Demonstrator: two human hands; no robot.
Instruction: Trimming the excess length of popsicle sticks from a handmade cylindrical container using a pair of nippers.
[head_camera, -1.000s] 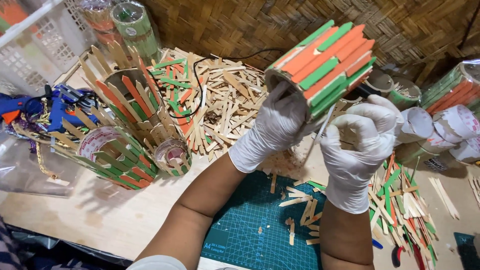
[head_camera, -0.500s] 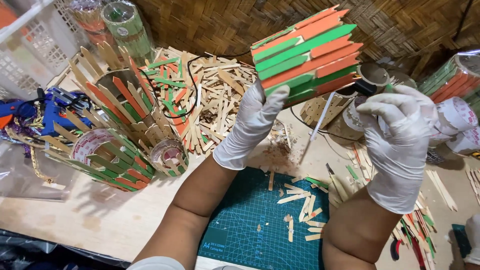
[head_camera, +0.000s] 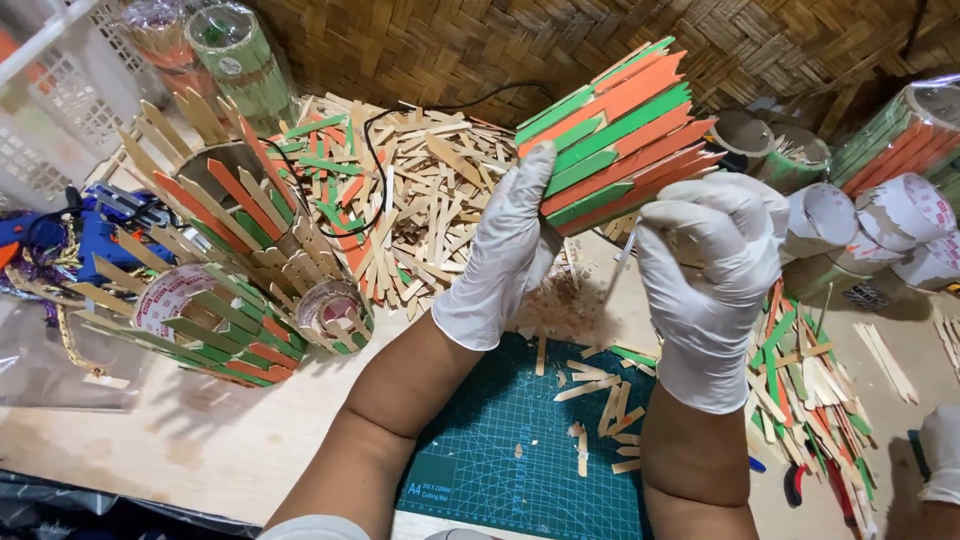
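In the head view, the left hand (head_camera: 505, 255) is cupping a stick-covered holder (head_camera: 622, 135) above the counter's (head_camera: 180, 460) middle, fingers pressed together; the right hand (head_camera: 712, 270) is gripping its lower end, fingers curled. Squeezing could be popping glued sticks loose.

head cam | 1 view | looks down and forward, close over worktable (head_camera: 150, 470) | woven wall (head_camera: 450, 50) behind
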